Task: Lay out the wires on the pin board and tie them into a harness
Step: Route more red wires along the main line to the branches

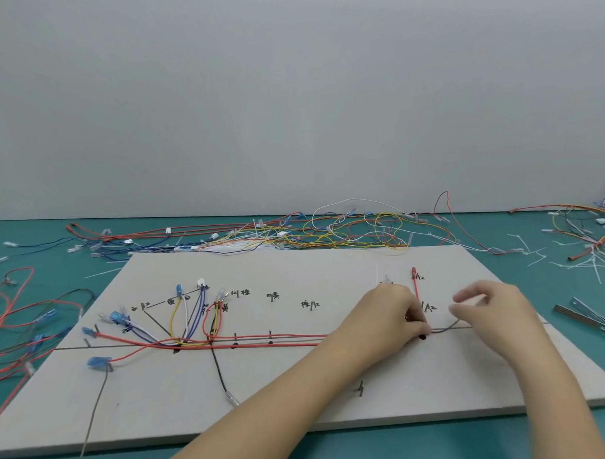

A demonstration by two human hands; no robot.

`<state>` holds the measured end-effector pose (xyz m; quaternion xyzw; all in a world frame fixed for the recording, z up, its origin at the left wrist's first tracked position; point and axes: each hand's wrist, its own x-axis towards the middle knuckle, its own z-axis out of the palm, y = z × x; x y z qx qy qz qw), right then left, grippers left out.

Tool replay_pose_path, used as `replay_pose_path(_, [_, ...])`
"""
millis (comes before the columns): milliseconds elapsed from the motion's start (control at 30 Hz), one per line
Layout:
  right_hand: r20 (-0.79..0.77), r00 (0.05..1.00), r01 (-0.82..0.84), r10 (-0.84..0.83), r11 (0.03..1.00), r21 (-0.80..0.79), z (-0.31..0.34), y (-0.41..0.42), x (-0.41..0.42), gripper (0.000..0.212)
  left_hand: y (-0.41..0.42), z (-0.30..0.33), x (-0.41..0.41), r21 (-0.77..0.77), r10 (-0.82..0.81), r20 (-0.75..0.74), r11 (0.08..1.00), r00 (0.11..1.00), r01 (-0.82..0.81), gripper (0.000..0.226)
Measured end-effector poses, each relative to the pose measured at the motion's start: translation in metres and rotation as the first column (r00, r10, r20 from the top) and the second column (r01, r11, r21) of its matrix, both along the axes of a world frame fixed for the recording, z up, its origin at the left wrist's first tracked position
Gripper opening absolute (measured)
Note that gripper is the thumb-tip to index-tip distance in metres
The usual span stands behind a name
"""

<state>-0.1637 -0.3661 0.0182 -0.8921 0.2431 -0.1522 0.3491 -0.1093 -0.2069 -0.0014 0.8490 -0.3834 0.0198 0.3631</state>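
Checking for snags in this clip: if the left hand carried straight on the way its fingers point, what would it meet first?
Probably the right hand. The left hand points rightward along the board's drawn line, pinching at the wires; the dark wire bridges the small gap between the hands. Depth is unclear.

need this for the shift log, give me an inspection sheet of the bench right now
surface: teal table with a grey pin board lying flat on it
job's things: red wires run along the board's drawn line; yellow, white and blue loops rise at its left
clutter: cut cable ties at right; metal tool beside the board
grippers: left hand pinches the wires; right hand hovers beside a dark wire
cables: loose wire pile behind the board
surroundings: plain grey wall
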Motion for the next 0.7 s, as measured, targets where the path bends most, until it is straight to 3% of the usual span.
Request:
replay_pose_path(133, [-0.076,0.975,-0.200,0.208,0.975,0.097,0.001,0.008,0.017,0.012,0.000,0.003,0.001,0.025,0.005,0.015,1.000,1.000,-0.006,0.012])
replay_pose_path(233, [-0.081,0.960,-0.251,0.266,0.954,0.165,-0.007,0.009,0.019,0.004,-0.004,0.006,0.000,0.092,0.001,0.076,0.996,0.997,-0.008,0.015])
replay_pose_path(533, [0.041,0.971,-0.231,0.235,0.969,-0.085,-0.025,0.013,0.029,0.018,-0.008,0.006,-0.005,0.280,-0.041,0.255,0.959,0.966,-0.033,0.019])
replay_pose_path(700, [0.092,0.975,-0.190,0.202,0.974,-0.125,-0.033,0.014,0.030,0.021,-0.007,0.004,-0.003,0.311,-0.056,0.288,0.950,0.956,-0.038,0.017])
